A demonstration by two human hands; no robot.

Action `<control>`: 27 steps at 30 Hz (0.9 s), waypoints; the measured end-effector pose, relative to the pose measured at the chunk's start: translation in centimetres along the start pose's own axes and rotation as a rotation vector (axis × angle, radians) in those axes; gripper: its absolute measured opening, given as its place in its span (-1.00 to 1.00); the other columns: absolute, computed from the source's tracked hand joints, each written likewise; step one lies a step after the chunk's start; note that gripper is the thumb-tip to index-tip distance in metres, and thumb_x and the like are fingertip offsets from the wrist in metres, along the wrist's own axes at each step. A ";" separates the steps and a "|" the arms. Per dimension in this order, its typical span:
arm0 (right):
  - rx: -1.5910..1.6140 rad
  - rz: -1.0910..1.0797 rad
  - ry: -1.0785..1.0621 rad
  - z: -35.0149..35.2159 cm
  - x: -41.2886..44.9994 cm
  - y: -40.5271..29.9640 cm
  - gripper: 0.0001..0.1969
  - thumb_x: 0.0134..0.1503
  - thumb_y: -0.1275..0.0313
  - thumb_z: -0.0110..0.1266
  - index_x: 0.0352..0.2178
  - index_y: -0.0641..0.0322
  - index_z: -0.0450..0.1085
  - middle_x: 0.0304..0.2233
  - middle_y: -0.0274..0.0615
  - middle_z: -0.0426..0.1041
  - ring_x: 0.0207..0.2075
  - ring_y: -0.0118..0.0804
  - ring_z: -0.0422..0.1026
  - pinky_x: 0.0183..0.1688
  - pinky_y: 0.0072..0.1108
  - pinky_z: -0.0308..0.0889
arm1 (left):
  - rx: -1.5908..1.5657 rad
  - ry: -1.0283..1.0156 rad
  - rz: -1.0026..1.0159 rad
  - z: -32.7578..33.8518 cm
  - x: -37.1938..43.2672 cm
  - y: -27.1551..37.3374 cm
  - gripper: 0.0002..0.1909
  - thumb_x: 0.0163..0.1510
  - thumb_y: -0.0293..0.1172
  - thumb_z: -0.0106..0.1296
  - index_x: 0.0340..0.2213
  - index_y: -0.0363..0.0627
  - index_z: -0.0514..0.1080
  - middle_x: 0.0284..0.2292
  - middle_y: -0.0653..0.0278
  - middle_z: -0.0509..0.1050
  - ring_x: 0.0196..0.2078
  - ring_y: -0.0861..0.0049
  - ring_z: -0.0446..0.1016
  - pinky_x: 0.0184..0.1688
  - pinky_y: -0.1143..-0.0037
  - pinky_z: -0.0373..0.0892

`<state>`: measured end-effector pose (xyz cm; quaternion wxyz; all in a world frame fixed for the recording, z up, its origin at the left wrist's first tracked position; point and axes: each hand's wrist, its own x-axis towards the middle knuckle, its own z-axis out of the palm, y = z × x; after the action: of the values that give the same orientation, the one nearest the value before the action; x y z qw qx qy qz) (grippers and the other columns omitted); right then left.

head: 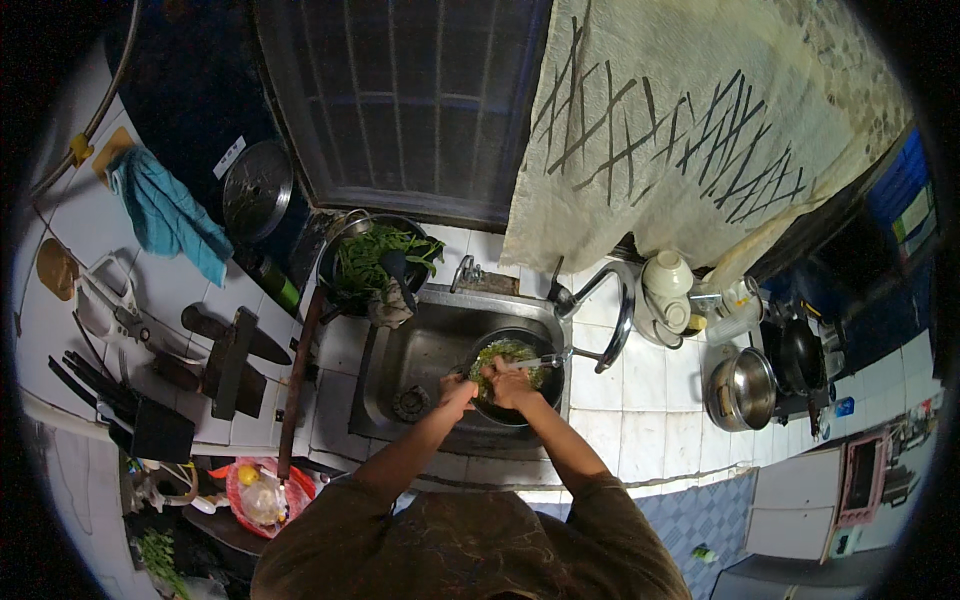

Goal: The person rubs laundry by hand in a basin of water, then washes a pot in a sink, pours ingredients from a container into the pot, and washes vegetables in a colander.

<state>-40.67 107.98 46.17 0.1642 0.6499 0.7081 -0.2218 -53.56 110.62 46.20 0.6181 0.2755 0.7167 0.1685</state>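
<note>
A dark round pan (553, 390) stands in the right part of a metal sink (431, 341), with wet chopped greens (517, 351) inside. My left hand (456, 396) is at the pan's left rim and seems to grip it. Over the greens, in the pan, is my right hand (511, 382); its fingertips are partly hidden among them, so what it holds is unclear. Water runs from the chrome faucet (626, 315), whose spout end reaches over the pan. To the upper left, a second pan holds leafy green vegetables (379, 251).
White bowls (666, 277) and a steel pot (752, 390) stand on the tiled counter to the right. At left are a knife block (154, 431), hanging scissors (112, 300), a cleaver (240, 367) and a blue towel (161, 202). A drain strainer (411, 403) lies in the sink.
</note>
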 end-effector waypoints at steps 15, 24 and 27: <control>0.072 -0.041 0.116 1.9 1.2 0.3 -0.52 -0.21 0.41 0.02 -0.15 0.19 0.22 0.07 -0.05 -0.15 0.04 -0.07 0.02 0.01 -0.23 -0.03 | 0.095 -0.154 0.081 -0.2 -0.5 0.6 -0.79 -0.36 -0.63 -0.06 -0.72 -0.17 0.10 -0.66 0.33 0.11 -0.58 0.44 0.22 -0.50 0.51 0.38; -0.041 0.107 -0.244 1.3 -1.1 2.9 -0.50 -0.22 0.47 -0.04 -0.12 0.17 0.19 0.00 0.00 0.05 -0.13 -0.04 0.26 -0.16 -0.39 0.23 | 0.137 -0.092 0.081 0.4 -1.4 1.8 -0.89 -0.35 -0.63 -0.09 -0.63 -0.28 0.24 -0.64 0.28 0.21 -0.55 0.40 0.28 -0.48 0.53 0.39; 0.268 -0.194 -0.276 4.6 1.3 3.1 -0.55 -0.30 0.50 -0.01 -0.23 0.23 0.28 -0.07 0.03 0.15 -0.16 -0.11 0.28 -0.16 -0.47 0.22 | 0.125 -0.095 0.108 0.8 -1.0 1.1 -0.86 -0.37 -0.62 -0.09 -0.60 -0.32 0.27 -0.63 0.23 0.26 -0.53 0.39 0.32 -0.52 0.51 0.40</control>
<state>-37.94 106.84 41.26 0.1496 0.5583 0.7023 -0.4156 -52.45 110.77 47.44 0.6230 0.3594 0.6798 0.1434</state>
